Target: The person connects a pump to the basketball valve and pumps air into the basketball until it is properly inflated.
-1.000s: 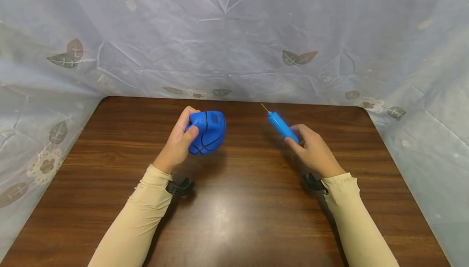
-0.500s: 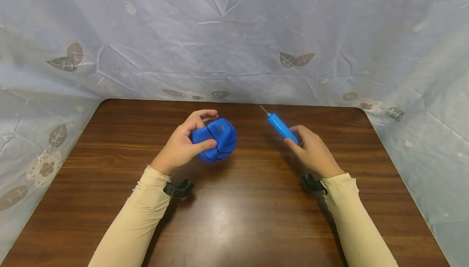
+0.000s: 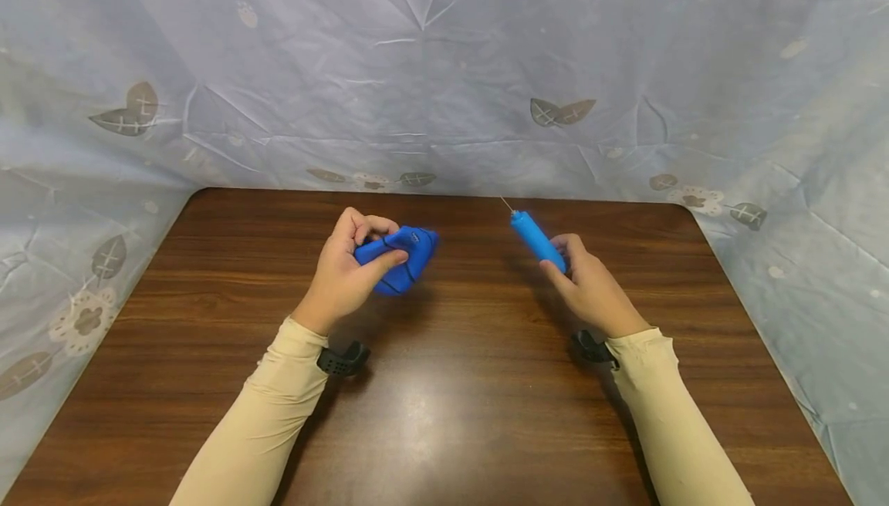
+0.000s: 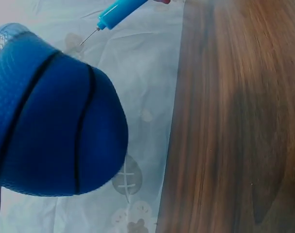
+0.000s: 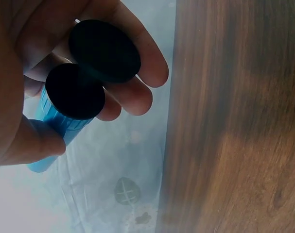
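Note:
My left hand (image 3: 333, 278) grips a limp, dented blue ball with black basketball seams (image 3: 410, 263), thumb across its near side and fingers on the far side. In the left wrist view the ball (image 4: 60, 121) bulges out, its black lines curving down. A slim blue ball pump (image 3: 533, 237) is pinched between thumb and fingers of my right hand (image 3: 593, 290). Its thin metal needle (image 3: 507, 204) points up and left, apart from the ball. From the right wrist, two round black pieces (image 5: 104, 51) show at the pump's rear end, the fingers spread behind them.
Both hands are above a dark brown wood-grain table (image 3: 444, 382). A pale grey cloth with leaf prints (image 3: 444, 66) hangs behind the table and along both sides. Black bands (image 3: 343, 359) sit on both wrists, below cream sleeves (image 3: 253, 406).
The left hand has turned and squeezed the ball, which first swung right, then back left, and now looks flatter and more folded. The right hand and pump have barely moved.

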Demonstrator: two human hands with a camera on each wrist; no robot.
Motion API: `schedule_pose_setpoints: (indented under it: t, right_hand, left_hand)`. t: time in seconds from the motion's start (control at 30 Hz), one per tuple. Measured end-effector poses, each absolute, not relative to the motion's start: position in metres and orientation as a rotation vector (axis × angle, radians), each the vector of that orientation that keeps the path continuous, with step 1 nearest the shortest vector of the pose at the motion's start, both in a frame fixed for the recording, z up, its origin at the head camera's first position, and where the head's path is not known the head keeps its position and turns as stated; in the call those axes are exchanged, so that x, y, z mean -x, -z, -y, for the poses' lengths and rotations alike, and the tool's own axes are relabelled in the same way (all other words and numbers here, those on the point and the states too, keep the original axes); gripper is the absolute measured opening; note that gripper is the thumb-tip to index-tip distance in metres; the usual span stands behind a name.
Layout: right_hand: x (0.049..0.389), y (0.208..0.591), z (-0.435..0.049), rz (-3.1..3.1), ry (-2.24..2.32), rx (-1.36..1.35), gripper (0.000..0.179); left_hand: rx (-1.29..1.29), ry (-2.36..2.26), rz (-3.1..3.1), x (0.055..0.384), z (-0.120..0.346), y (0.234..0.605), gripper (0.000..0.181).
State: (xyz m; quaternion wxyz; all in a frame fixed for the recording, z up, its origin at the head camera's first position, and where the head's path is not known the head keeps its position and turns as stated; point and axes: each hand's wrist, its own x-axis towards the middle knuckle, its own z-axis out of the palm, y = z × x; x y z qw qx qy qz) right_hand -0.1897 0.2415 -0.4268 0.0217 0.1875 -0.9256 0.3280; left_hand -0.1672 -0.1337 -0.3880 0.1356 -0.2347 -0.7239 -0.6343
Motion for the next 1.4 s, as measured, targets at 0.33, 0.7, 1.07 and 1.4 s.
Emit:
schedule_pose_setpoints:
  t: [0.33,0.7,1.07,1.4]
  right_hand:
    - [0.189,0.428,-0.243,2.87,-0.988,-0.58,0.038]
    - [0.188,0.424,-0.243,2.833,-1.004,-0.602,0.036]
    - [0.191,0.426,-0.244,2.84,-1.012,-0.597,0.037]
    - [0.191,0.424,-0.244,2.84,-0.959,-0.602,0.038]
  left_hand:
    - [0.877,1.533,2.316,0.171,0.131,0.389,0.031]
    - [0.879,1.63,2.305,0.169,0.127,0.387,0.054]
    - [0.817,1.031,2.815,0.18,0.132,0.406,0.037]
    - [0.656,1.046,2.968,0.189,0.145,0.419,0.082]
